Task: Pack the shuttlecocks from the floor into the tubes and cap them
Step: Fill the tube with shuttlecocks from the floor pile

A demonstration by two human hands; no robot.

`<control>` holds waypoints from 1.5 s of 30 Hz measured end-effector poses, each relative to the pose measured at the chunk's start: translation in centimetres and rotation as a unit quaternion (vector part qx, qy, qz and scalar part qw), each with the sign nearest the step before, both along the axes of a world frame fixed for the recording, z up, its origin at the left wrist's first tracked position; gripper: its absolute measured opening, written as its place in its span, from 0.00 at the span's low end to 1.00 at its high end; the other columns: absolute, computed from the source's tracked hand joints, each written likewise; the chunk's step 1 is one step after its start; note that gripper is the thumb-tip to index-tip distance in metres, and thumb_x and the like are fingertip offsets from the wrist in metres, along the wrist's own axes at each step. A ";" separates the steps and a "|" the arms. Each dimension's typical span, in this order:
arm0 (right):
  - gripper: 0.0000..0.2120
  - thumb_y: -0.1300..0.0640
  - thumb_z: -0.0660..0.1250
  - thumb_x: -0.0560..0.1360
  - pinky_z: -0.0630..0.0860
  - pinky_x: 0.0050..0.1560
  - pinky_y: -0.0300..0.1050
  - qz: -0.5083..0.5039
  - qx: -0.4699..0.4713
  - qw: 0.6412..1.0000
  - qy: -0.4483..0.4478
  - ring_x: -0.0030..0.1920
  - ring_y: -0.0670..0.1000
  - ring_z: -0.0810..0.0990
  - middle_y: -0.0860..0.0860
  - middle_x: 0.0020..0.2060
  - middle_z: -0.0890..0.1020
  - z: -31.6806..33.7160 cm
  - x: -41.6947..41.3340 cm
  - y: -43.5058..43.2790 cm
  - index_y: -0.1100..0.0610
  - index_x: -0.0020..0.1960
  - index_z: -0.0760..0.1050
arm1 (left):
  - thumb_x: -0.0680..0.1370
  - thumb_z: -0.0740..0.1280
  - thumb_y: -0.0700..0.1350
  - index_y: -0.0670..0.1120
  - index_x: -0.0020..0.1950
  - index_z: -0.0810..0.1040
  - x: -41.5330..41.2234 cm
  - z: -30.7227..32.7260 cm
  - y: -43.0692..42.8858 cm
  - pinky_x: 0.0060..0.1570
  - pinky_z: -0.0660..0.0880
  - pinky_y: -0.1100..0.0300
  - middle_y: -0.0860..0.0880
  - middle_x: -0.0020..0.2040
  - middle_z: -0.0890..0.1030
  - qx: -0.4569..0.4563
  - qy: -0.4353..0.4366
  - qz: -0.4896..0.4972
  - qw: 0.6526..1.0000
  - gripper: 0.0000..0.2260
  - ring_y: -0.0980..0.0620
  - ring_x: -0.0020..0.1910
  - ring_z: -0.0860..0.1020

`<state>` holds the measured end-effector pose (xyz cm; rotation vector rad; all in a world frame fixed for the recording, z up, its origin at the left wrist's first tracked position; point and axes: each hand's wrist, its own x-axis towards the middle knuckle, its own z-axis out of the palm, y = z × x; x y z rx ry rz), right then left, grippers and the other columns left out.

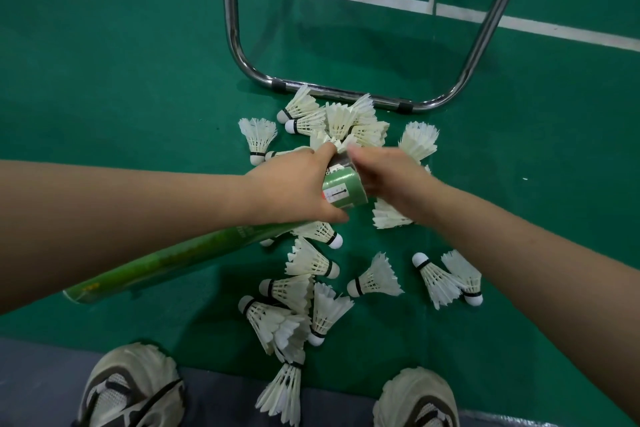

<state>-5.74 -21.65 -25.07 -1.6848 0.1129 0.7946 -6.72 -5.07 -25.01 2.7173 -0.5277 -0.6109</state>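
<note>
Tube [343,192] sits clamped in both your hands: your left hand [294,187] wraps its side, your right hand [388,177] curls round its far end. Beneath your left forearm a second tube [166,260] lies on the green floor [104,80], with shuttlecocks [375,279] scattered around, up to the metal chair frame [235,28].

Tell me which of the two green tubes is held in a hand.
The tilted tube, gripped by the left hand with the right hand at its far end. The long tube lies under the left forearm, ungripped.
</note>
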 end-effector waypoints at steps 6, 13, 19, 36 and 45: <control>0.12 0.58 0.60 0.77 0.75 0.52 0.46 0.119 -0.382 0.885 -0.238 0.49 0.48 0.76 0.48 0.55 0.80 -3.5 1.7 -5.1 0.48 0.56 0.78 | 0.67 0.71 0.65 0.48 0.64 0.63 -0.3 -0.6 0.5 0.45 0.77 0.51 0.48 0.49 0.75 0.060 0.026 -0.032 0.997 0.35 0.49 0.43 0.75; 0.17 0.54 0.62 0.77 0.48 0.72 0.56 0.454 -0.513 0.645 -0.339 0.75 0.54 0.51 0.49 0.74 0.59 -6.7 -0.1 -6.6 0.43 0.64 0.70 | 0.67 0.71 0.64 0.48 0.65 0.62 0.3 -1.2 0.3 0.45 0.77 0.51 0.47 0.49 0.75 0.075 0.029 -0.025 0.996 0.36 0.48 0.43 0.75; 0.11 0.49 0.61 0.77 0.62 0.60 0.48 0.195 -0.466 0.811 -0.295 0.61 0.52 0.70 0.48 0.50 0.79 -5.1 1.4 -6.0 0.54 0.47 0.78 | 0.67 0.71 0.64 0.48 0.66 0.62 0.7 -1.3 0.6 0.45 0.77 0.52 0.48 0.49 0.75 0.070 0.032 -0.020 0.997 0.35 0.49 0.44 0.74; 0.12 0.56 0.59 0.79 0.72 0.54 0.45 -0.140 -0.094 0.980 -0.107 0.44 0.49 0.76 0.52 0.42 0.82 0.0 0.5 -0.8 0.53 0.42 0.79 | 0.66 0.70 0.66 0.48 0.67 0.62 0.5 -0.8 0.9 0.42 0.77 0.53 0.49 0.50 0.76 0.071 0.025 0.006 0.997 0.38 0.50 0.43 0.75; 0.09 0.58 0.58 0.79 0.68 0.57 0.49 0.053 0.087 0.992 0.067 0.46 0.50 0.77 0.51 0.43 0.81 1.1 -0.5 -0.3 0.57 0.48 0.76 | 0.65 0.71 0.67 0.48 0.65 0.63 0.6 0.2 0.7 0.43 0.77 0.51 0.49 0.48 0.76 0.031 0.003 0.022 0.999 0.37 0.50 0.41 0.76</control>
